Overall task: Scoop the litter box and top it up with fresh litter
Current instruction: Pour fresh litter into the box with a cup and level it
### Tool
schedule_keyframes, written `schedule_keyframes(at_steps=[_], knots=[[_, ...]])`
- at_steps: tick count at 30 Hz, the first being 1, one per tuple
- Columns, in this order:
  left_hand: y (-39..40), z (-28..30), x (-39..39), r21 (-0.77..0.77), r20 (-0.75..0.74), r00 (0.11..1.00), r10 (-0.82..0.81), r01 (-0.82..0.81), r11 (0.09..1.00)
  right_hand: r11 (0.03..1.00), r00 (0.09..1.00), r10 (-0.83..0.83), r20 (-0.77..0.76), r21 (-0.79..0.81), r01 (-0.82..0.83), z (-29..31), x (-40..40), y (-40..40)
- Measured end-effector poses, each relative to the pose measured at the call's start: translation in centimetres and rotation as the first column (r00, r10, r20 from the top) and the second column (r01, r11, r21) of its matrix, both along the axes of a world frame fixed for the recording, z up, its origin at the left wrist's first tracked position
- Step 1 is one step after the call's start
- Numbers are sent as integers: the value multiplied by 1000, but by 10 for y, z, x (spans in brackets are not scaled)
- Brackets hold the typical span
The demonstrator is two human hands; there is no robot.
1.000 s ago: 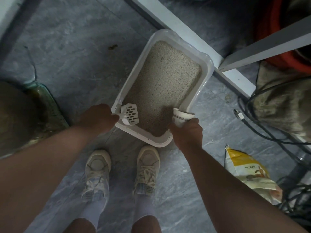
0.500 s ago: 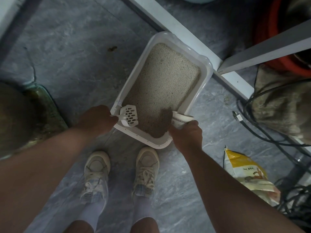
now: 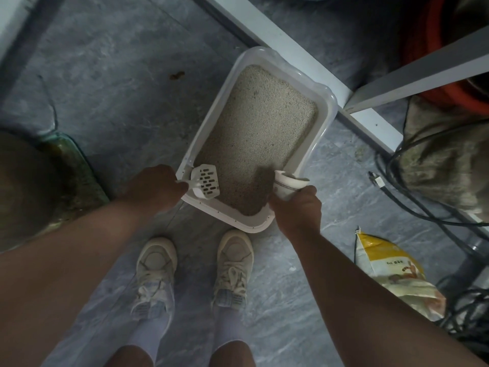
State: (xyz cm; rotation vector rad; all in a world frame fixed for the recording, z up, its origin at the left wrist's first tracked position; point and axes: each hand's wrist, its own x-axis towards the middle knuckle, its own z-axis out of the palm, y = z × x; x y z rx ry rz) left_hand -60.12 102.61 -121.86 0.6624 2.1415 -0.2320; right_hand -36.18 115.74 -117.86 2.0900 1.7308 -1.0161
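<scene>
A white litter box (image 3: 326,120) filled with pale litter (image 3: 259,128) lies on the grey floor in front of my feet. My left hand (image 3: 153,188) grips the handle of a white slotted scoop (image 3: 205,181), which hovers over the box's near left corner. My right hand (image 3: 296,207) holds a white paper cup (image 3: 288,184) tipped toward the box at its near right edge. A darker stream of litter (image 3: 263,181) falls from the cup onto a darker patch in the near right corner.
A yellow litter bag (image 3: 391,274) lies on the floor to the right. Black cables (image 3: 397,192) trail beside it. A white frame bar (image 3: 291,49) runs behind the box. A greenish mat (image 3: 74,170) sits at left. A brown spot (image 3: 177,74) marks the floor.
The cup has tilted further over the box and more dark litter has spilled into the near right corner. The scoop hand has barely moved.
</scene>
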Motion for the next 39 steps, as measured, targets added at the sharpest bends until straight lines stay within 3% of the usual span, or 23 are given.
schedule_keyframes(at_steps=[9,18,24,28,39], knots=[[-2,-2,-4,3,19,1000,-5,5,1000,997,998,29,57,-71,-25,-2,-7,8],[-2,-1,-4,11,31,1000,0,0,1000,999,999,-37,10,37,37,5,-11,15],[0,2,-5,5,35,999,-26,26,1000,997,999,2,51,-81,3,2,-14,20],[2,3,-5,-1,41,999,-27,27,1000,1000,999,-26,39,4,26,6,-8,17],[3,3,-1,-17,9,999,-31,32,999,998,999,2,36,-63,0,6,-3,15]])
